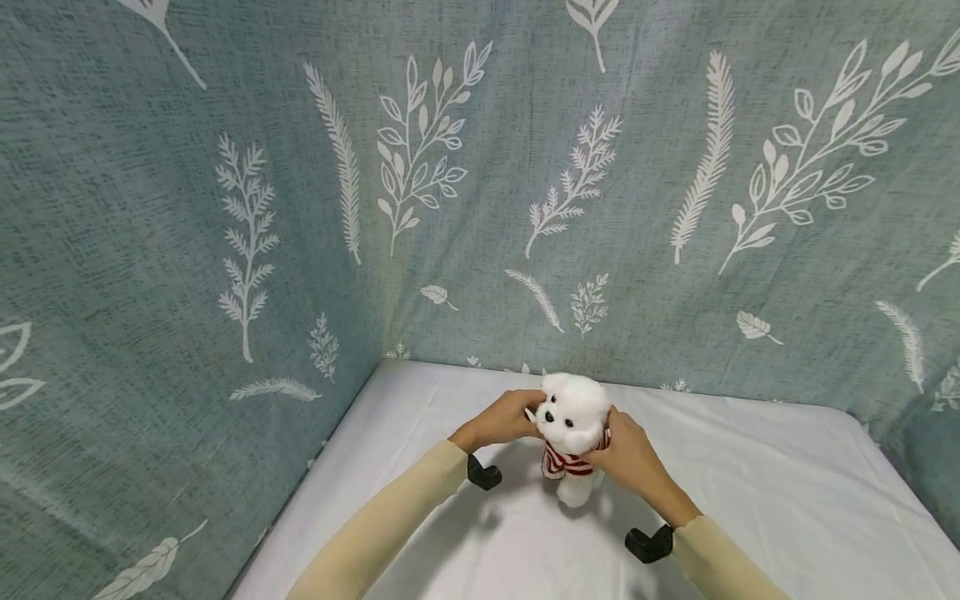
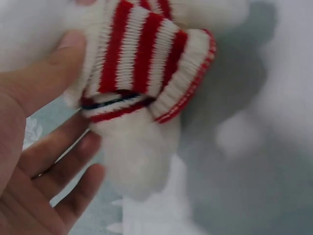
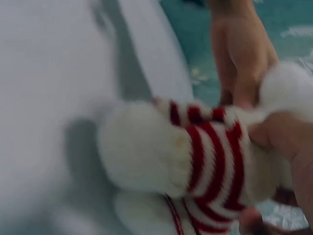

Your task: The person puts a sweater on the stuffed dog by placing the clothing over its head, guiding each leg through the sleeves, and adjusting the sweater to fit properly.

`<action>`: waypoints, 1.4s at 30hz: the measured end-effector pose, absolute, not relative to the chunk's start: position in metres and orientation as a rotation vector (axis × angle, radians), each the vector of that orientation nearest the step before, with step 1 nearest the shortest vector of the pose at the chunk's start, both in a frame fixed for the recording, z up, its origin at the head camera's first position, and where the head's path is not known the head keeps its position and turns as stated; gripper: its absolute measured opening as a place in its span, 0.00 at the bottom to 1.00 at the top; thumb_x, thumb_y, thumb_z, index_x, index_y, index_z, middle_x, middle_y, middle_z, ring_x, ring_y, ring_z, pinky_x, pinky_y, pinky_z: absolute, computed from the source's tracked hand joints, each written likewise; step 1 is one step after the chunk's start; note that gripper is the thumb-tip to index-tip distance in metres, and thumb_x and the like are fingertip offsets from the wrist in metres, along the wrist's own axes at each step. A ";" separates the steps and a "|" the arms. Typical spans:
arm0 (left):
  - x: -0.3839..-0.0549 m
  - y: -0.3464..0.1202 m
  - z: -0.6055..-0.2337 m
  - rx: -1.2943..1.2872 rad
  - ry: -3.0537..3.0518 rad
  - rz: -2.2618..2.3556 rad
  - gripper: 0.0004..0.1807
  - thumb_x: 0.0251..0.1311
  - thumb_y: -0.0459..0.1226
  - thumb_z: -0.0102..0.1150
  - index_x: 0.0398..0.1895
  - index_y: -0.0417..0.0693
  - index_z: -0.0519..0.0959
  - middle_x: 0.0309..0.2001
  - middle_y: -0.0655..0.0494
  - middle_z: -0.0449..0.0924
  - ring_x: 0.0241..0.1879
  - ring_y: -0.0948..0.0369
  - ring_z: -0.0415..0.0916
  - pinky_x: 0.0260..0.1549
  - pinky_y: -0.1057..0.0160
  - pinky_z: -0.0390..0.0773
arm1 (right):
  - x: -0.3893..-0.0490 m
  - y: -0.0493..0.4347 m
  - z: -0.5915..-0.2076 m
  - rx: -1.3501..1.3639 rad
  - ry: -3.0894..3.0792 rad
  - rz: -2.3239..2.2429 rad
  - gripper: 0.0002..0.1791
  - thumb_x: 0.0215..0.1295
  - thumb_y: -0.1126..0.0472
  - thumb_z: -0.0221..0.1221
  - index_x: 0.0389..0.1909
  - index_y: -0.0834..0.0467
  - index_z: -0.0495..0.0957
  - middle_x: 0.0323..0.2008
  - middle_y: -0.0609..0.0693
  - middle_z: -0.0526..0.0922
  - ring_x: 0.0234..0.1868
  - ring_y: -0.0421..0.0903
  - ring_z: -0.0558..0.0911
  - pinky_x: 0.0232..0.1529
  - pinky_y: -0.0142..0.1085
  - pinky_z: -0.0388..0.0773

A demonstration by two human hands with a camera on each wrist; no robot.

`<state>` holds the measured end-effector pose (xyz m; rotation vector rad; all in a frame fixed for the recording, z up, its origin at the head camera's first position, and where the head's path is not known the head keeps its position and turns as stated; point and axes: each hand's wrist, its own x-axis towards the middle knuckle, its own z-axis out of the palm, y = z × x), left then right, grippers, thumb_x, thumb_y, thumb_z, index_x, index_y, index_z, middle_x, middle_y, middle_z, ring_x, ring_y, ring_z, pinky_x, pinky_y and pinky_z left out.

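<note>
A white plush dog (image 1: pixel 576 408) in a red-and-white striped knit sweater (image 2: pixel 142 49) is held between two hands. My left hand (image 1: pixel 504 419) grips it at one side of the head and neck, and in the left wrist view the thumb presses at the sweater's edge. On the other side my right hand (image 1: pixel 632 454) grips the neck, its thumb lying across the collar in the right wrist view. The dog's head faces the head camera, tilted a little. Its white legs (image 1: pixel 575 490) hang below the sweater, close over the sheet, with a shadow beside them.
A white sheet (image 1: pixel 750 475) covers the surface under the dog. Blue-green curtains (image 1: pixel 480 208) with white leaf prints stand at the back and sides. Black wrist mounts (image 1: pixel 648 543) stick out below both wrists.
</note>
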<state>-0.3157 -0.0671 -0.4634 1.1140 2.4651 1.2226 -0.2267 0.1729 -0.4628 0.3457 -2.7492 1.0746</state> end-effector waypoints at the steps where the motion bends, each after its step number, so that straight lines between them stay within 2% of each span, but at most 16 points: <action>1: -0.314 -0.066 -0.463 1.119 2.480 1.227 0.20 0.60 0.36 0.74 0.55 0.52 0.82 0.46 0.60 0.85 0.46 0.64 0.81 0.45 0.64 0.80 | -0.229 0.177 -0.460 0.390 -2.748 1.101 0.40 0.56 0.58 0.75 0.64 0.70 0.69 0.49 0.62 0.79 0.47 0.57 0.80 0.44 0.53 0.79; 5: -0.309 -0.063 -0.464 1.137 2.575 1.182 0.17 0.61 0.40 0.74 0.53 0.54 0.83 0.43 0.65 0.85 0.44 0.65 0.79 0.44 0.65 0.78 | -0.240 0.192 -0.454 0.568 -2.755 1.081 0.37 0.57 0.62 0.74 0.64 0.69 0.70 0.45 0.58 0.78 0.39 0.50 0.77 0.36 0.45 0.77; 8: -0.304 -0.062 -0.466 1.156 2.614 1.151 0.13 0.61 0.42 0.74 0.48 0.54 0.85 0.41 0.67 0.84 0.44 0.66 0.79 0.44 0.64 0.78 | -0.246 0.202 -0.453 0.681 -2.746 1.023 0.35 0.58 0.64 0.73 0.64 0.68 0.71 0.44 0.57 0.77 0.37 0.46 0.74 0.35 0.43 0.75; 16: -0.289 -0.063 -0.470 1.166 2.570 1.092 0.10 0.61 0.45 0.73 0.44 0.56 0.87 0.43 0.63 0.86 0.47 0.60 0.79 0.47 0.62 0.76 | -0.252 0.223 -0.458 0.839 -2.748 1.114 0.32 0.64 0.61 0.71 0.66 0.65 0.72 0.52 0.59 0.81 0.49 0.54 0.81 0.44 0.47 0.80; 20: -0.285 -0.063 -0.474 1.127 2.550 1.144 0.12 0.61 0.47 0.74 0.46 0.58 0.86 0.42 0.64 0.86 0.44 0.64 0.79 0.43 0.65 0.77 | -0.252 0.224 -0.458 0.870 -2.748 1.139 0.31 0.65 0.63 0.69 0.68 0.62 0.72 0.51 0.55 0.82 0.39 0.45 0.81 0.39 0.42 0.78; 23: -0.284 -0.061 -0.476 1.063 2.538 1.192 0.19 0.59 0.46 0.75 0.52 0.59 0.83 0.45 0.67 0.84 0.44 0.69 0.79 0.42 0.66 0.77 | -0.251 0.223 -0.457 0.867 -2.746 1.149 0.30 0.65 0.66 0.68 0.68 0.60 0.73 0.47 0.50 0.83 0.30 0.40 0.75 0.33 0.39 0.74; 27: -0.285 -0.057 -0.478 0.986 2.589 1.175 0.23 0.58 0.43 0.77 0.54 0.56 0.78 0.48 0.66 0.82 0.47 0.69 0.79 0.44 0.65 0.78 | -0.251 0.223 -0.461 0.792 -2.775 1.132 0.28 0.64 0.68 0.68 0.66 0.61 0.75 0.42 0.46 0.83 0.26 0.40 0.72 0.29 0.37 0.71; 31: -0.287 -0.051 -0.479 0.970 2.664 1.124 0.22 0.57 0.40 0.77 0.52 0.52 0.77 0.47 0.61 0.82 0.47 0.65 0.80 0.45 0.64 0.79 | -0.251 0.224 -0.470 0.692 -2.856 1.114 0.29 0.63 0.67 0.67 0.66 0.63 0.75 0.42 0.46 0.83 0.28 0.43 0.74 0.28 0.38 0.72; 36: -0.287 -0.050 -0.483 0.993 2.691 1.123 0.24 0.56 0.39 0.78 0.54 0.47 0.79 0.48 0.57 0.83 0.47 0.63 0.81 0.46 0.64 0.80 | -0.247 0.224 -0.477 0.624 -2.917 1.119 0.27 0.65 0.66 0.66 0.65 0.63 0.76 0.36 0.45 0.82 0.29 0.44 0.75 0.28 0.38 0.72; 42: -0.290 -0.049 -0.485 1.065 2.717 1.088 0.24 0.56 0.40 0.78 0.55 0.46 0.81 0.49 0.56 0.85 0.48 0.63 0.81 0.48 0.64 0.79 | -0.245 0.223 -0.479 0.614 -2.886 1.115 0.28 0.59 0.70 0.65 0.63 0.65 0.76 0.33 0.44 0.81 0.30 0.45 0.75 0.27 0.38 0.72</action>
